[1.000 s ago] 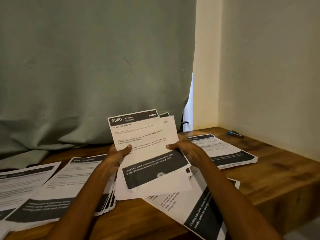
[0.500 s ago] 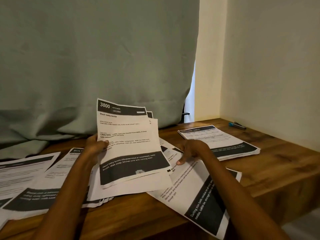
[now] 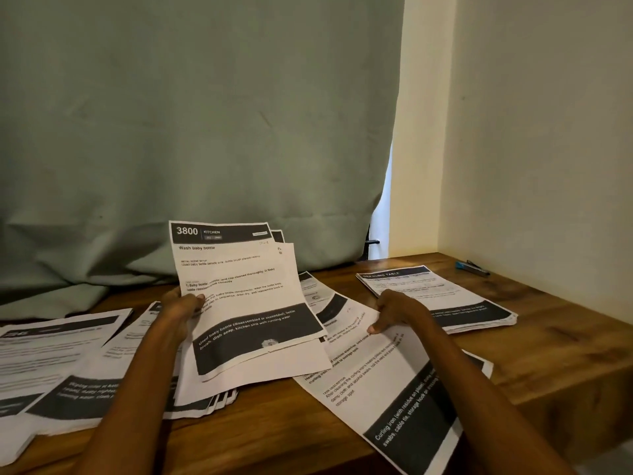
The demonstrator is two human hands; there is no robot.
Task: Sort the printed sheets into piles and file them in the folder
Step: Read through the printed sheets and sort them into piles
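Since earlier, right hand (image 3: 397,311) had dropped to pinch the near sheet (image 3: 387,378), while left hand (image 3: 181,305) gripped a loose, fanned bundle (image 3: 246,303) that might slip.

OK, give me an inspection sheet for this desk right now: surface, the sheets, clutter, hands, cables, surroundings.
Surface: wooden table, mostly covered with paper.
Job's things: held sheets headed "3800 KITCHEN"; curling iron sheet lying flat and tilted; dressing table pile at right; two left piles. No folder seen.
Clutter: blue pen near the wall.
Grippers: left hand grips the held sheets; right hand rests on the curling iron sheet, fingers curled at its edge.
Cables: nothing seen.
Surroundings: green curtain behind, cream wall at right.
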